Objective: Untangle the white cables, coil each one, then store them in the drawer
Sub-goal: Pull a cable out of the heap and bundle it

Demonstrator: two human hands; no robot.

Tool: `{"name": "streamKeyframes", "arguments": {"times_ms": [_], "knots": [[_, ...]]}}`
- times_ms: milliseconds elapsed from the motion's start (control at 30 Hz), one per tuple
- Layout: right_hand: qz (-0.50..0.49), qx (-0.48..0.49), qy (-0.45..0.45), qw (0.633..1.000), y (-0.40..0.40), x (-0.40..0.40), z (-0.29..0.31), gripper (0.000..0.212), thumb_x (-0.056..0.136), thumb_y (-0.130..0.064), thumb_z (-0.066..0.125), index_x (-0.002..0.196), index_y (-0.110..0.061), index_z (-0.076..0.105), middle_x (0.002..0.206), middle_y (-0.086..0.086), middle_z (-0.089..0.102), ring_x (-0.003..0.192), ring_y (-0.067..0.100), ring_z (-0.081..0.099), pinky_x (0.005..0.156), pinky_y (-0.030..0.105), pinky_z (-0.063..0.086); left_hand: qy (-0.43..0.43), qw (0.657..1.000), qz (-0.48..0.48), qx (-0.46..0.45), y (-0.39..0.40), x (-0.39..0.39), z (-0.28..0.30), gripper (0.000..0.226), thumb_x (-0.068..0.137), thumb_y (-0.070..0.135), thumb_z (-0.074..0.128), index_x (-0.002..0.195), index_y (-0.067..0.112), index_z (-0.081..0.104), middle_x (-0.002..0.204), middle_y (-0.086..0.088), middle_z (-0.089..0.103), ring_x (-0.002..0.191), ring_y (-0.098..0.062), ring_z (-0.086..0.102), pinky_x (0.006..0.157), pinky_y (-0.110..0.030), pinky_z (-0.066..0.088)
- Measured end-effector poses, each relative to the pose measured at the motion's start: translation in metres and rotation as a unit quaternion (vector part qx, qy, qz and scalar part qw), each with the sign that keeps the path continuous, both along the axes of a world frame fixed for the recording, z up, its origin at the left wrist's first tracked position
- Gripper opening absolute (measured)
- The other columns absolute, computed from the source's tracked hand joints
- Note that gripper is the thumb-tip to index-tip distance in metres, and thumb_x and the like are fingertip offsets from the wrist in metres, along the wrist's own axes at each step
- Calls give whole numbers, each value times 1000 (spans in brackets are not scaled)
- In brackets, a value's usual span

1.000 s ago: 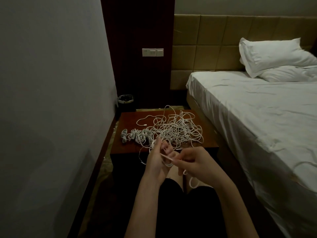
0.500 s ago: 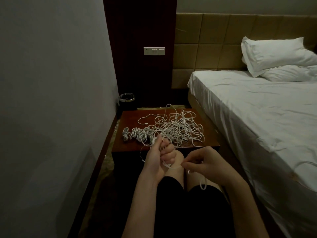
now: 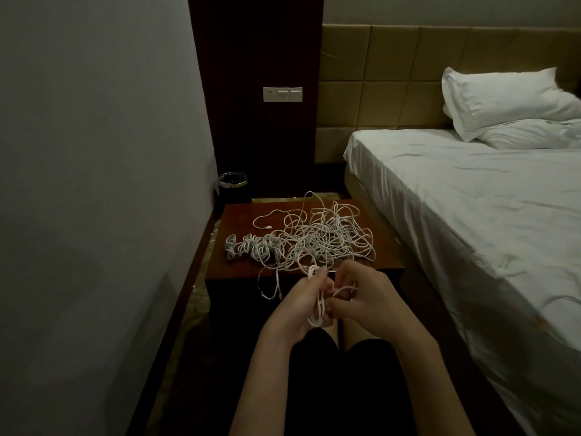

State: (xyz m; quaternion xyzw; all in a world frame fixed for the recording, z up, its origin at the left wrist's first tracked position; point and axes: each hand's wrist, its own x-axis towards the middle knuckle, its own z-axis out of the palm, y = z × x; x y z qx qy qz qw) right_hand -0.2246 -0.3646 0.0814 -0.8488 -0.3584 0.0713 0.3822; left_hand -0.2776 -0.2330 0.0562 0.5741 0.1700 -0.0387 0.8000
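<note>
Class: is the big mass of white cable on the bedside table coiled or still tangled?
Tangled. The cable mass sprawls in loose crossing loops over the table; small coiled bundles lie at its left.

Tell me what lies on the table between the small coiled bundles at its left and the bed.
Head view: the loose tangle of white cables fills that stretch of the reddish wooden table.

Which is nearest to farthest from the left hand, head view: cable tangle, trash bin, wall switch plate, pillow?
From the left hand:
1. Cable tangle, on the nightstand just ahead.
2. Trash bin, floor, beyond the nightstand's left corner.
3. Wall switch plate, dark panel above.
4. Pillow, far right on the bed.
</note>
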Motion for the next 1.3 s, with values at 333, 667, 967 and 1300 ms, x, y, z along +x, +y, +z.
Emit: {"name": "streamKeyframes", "arguments": {"times_ms": [333, 667, 967, 1300], "knots": [[22, 47, 69, 996, -24, 15, 7, 10, 84, -9, 70, 87, -19, 70, 86, 1, 71, 78, 14, 68, 74, 30, 58, 7, 998, -43, -38, 4, 0, 2, 36, 105, 35, 34, 98, 8, 57, 62, -4, 59, 41, -6, 41, 41, -16, 31], [-16, 15, 121, 992, -23, 19, -1, 15, 89, -27, 66, 87, -12, 69, 66, 7, 64, 53, 5, 55, 55, 20, 45, 12, 998, -41, -53, 11, 2, -7, 42, 102, 40, 37, 66, 18, 43, 44, 9, 30, 38, -4, 32, 39, -16, 29], [-13, 189, 170, 967, -12, 10, 6, 39, 102, -26, 38, 81, -7, 66, 50, -6, 40, 43, 5, 36, 45, 20, 32, -49, 987, 47, -144, 11, 7, -2, 45, 100, 46, 35, 63, 21, 33, 44, 8, 27, 31, -4, 25, 34, -15, 20], [-9, 160, 132, 978, 3, 8, -4, 31, 102, -22, 42, 90, -14, 69, 59, -2, 44, 48, 1, 38, 47, 14, 30, -63, 985, 39, -155, 10, 11, -9, 46, 81, 61, 48, 60, 22, 34, 46, 9, 25, 32, -1, 22, 32, -11, 15]]}}
